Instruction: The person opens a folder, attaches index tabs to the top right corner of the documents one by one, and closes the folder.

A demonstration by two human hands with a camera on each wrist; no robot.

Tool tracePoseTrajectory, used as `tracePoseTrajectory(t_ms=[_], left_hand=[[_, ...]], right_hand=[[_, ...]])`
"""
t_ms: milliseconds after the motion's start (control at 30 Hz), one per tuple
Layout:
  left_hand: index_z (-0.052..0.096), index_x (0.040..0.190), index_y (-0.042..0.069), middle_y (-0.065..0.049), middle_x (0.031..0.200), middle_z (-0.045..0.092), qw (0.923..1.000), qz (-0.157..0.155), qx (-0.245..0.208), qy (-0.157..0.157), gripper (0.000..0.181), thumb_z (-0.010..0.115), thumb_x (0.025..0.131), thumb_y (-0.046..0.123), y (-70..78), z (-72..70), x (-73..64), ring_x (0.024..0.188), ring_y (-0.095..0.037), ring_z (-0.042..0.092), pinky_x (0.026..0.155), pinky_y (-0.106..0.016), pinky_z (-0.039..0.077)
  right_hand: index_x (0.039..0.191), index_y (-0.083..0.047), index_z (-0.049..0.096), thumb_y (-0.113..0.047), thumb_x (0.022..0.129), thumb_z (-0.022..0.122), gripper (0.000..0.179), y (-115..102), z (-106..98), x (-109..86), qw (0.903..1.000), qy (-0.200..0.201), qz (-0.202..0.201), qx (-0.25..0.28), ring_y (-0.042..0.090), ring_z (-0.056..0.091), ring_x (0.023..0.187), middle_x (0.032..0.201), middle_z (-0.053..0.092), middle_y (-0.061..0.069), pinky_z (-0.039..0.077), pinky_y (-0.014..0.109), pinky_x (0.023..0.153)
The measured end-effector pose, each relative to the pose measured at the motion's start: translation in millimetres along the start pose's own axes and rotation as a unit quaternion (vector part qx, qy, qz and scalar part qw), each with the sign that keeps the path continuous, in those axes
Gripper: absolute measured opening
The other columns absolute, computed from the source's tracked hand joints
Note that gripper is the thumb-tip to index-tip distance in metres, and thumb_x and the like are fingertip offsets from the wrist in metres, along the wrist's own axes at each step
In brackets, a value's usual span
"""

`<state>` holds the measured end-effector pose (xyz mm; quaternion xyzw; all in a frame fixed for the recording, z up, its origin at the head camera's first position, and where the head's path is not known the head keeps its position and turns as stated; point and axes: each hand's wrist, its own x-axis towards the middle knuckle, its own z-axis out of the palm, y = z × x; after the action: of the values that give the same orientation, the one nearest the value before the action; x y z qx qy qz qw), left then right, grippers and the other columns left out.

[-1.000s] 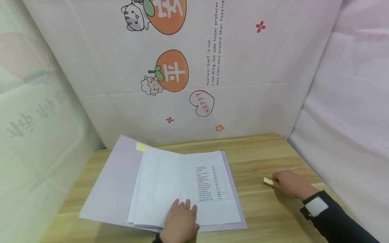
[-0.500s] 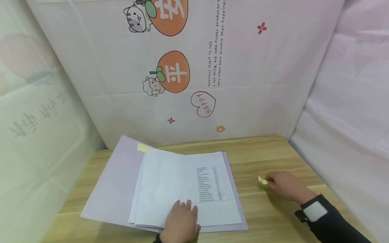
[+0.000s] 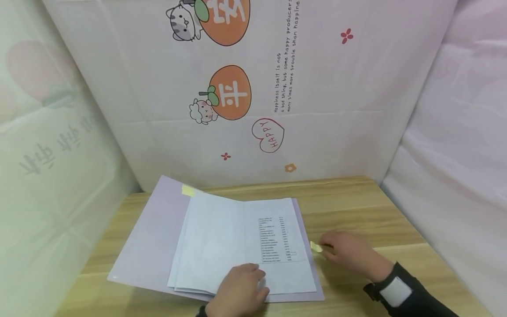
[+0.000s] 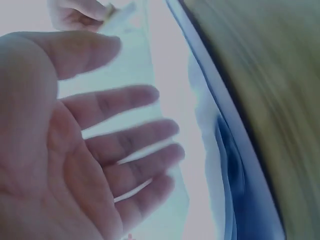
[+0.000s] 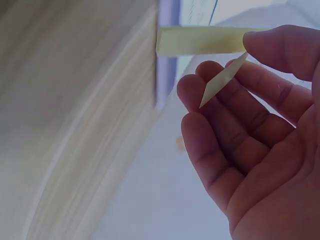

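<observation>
A lilac folder lies open on the wooden table, with white paper pages spread inside it. My left hand is over the lower middle of the pages; in the left wrist view its fingers are spread and relaxed, with nothing held. At the folder's right edge, my right hand pinches a pale yellow sticky note strip between thumb and index finger. A second pale flap angles down from that pinch in the right wrist view. The strip's free end points at the folder's edge.
Another yellow sticky tab is at the top of the left-hand pages. A printed list shows on the right page. Wood tabletop extends around the folder, and white printed cloth hangs behind and at both sides.
My right hand has moved left with the sticky note strip, from the bare table to the folder's right edge. My left hand has turned slightly, its fingers shifting right.
</observation>
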<state>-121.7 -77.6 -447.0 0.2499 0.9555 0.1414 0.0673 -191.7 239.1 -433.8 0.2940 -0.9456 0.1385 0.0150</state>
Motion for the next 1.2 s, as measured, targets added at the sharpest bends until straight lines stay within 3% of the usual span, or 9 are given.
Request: tracePoseTrajectory(t_ms=[133, 233, 300, 467, 567, 633, 833, 1033, 1200], left_hand=[[0.068, 0.124, 0.009, 0.001, 0.120, 0.067, 0.9941, 0.016, -0.107, 0.000, 0.042, 0.067, 0.093, 0.038, 5.5, -2.0, 0.4, 0.112, -0.016, 0.061, 0.092, -0.037, 0.050], [0.062, 0.132, 0.008, 0.000, 0.124, 0.064, 0.9817, 0.017, -0.188, 0.027, 0.046, 0.066, 0.094, 0.033, 8.3, -1.3, 1.4, 0.104, -0.009, 0.063, 0.086, -0.032, 0.052], [0.058, 0.137, 0.008, -0.002, 0.128, 0.062, 0.9645, 0.018, -0.259, 0.049, 0.048, 0.065, 0.095, 0.030, 9.4, -0.4, 2.1, 0.099, -0.006, 0.063, 0.080, -0.029, 0.053], [0.055, 0.140, 0.010, -0.004, 0.129, 0.060, 0.9015, 0.039, -0.421, 0.093, 0.047, 0.065, 0.098, 0.028, 10.2, 0.5, 1.9, 0.091, -0.004, 0.062, 0.073, -0.025, 0.053], [0.062, 0.130, 0.013, 0.001, 0.119, 0.064, 0.8833, 0.066, -0.447, 0.124, 0.036, 0.065, 0.099, 0.029, 9.7, -1.6, 1.5, 0.087, -0.007, 0.063, 0.072, -0.026, 0.053], [0.066, 0.124, 0.016, 0.005, 0.111, 0.065, 0.8806, 0.079, -0.445, 0.143, 0.029, 0.065, 0.099, 0.030, 8.9, -3.7, 1.3, 0.085, -0.008, 0.062, 0.071, -0.026, 0.053], [0.068, 0.119, 0.018, 0.007, 0.105, 0.066, 0.8845, 0.099, -0.421, 0.176, 0.024, 0.066, 0.098, 0.029, 6.3, -7.6, -0.2, 0.083, -0.008, 0.061, 0.070, -0.026, 0.053], [0.069, 0.118, 0.017, 0.007, 0.103, 0.068, 0.8887, 0.106, -0.403, 0.192, 0.024, 0.067, 0.097, 0.029, 6.8, -7.8, -0.8, 0.083, -0.006, 0.061, 0.068, -0.025, 0.052], [0.070, 0.117, 0.014, 0.007, 0.102, 0.069, 0.8872, 0.105, -0.401, 0.203, 0.025, 0.068, 0.096, 0.029, 6.4, -6.9, -1.1, 0.084, -0.006, 0.062, 0.069, -0.026, 0.053]], right_hand=[[0.094, -0.019, 0.072, -0.018, 0.089, 0.071, 0.005, -26, 4, 5.8, 0.9990, -0.005, -0.035, 0.026, -0.002, 0.049, 0.066, 0.083, 0.062, -0.016, 0.048, 0.026, 0.059], [0.094, -0.021, 0.072, -0.019, 0.089, 0.072, 0.005, -47, 4, 9.0, 0.9966, -0.009, -0.046, 0.068, -0.001, 0.050, 0.066, 0.081, 0.060, -0.019, 0.046, 0.024, 0.059], [0.094, -0.023, 0.071, -0.020, 0.090, 0.071, 0.004, -61, 4, 10.0, 0.9920, -0.013, -0.051, 0.114, 0.002, 0.051, 0.067, 0.081, 0.058, -0.020, 0.047, 0.023, 0.060], [0.097, -0.026, 0.068, -0.023, 0.093, 0.071, 0.006, -89, 2, 11.9, 0.9692, -0.014, -0.077, 0.233, 0.003, 0.054, 0.069, 0.083, 0.059, -0.019, 0.048, 0.024, 0.062], [0.099, -0.028, 0.067, -0.026, 0.094, 0.070, 0.006, -99, 0, 14.2, 0.9558, -0.017, -0.076, 0.284, 0.003, 0.054, 0.070, 0.085, 0.061, -0.017, 0.050, 0.025, 0.062], [0.097, -0.028, 0.066, -0.029, 0.095, 0.070, 0.005, -103, -1, 15.4, 0.9487, -0.022, -0.058, 0.310, 0.004, 0.055, 0.069, 0.083, 0.062, -0.015, 0.049, 0.025, 0.061], [0.086, -0.021, 0.065, -0.030, 0.097, 0.066, 0.014, -106, -7, 16.6, 0.9253, -0.054, 0.012, 0.375, 0.007, 0.051, 0.059, 0.070, 0.062, -0.006, 0.042, 0.024, 0.052], [0.080, -0.020, 0.063, -0.036, 0.099, 0.062, 0.025, -108, -10, 15.6, 0.9325, -0.075, 0.026, 0.352, 0.007, 0.049, 0.054, 0.065, 0.061, -0.007, 0.037, 0.023, 0.048], [0.076, -0.020, 0.061, -0.042, 0.099, 0.060, 0.032, -108, -8, 14.4, 0.9377, -0.079, 0.024, 0.337, 0.007, 0.049, 0.052, 0.064, 0.060, -0.008, 0.037, 0.023, 0.046]])
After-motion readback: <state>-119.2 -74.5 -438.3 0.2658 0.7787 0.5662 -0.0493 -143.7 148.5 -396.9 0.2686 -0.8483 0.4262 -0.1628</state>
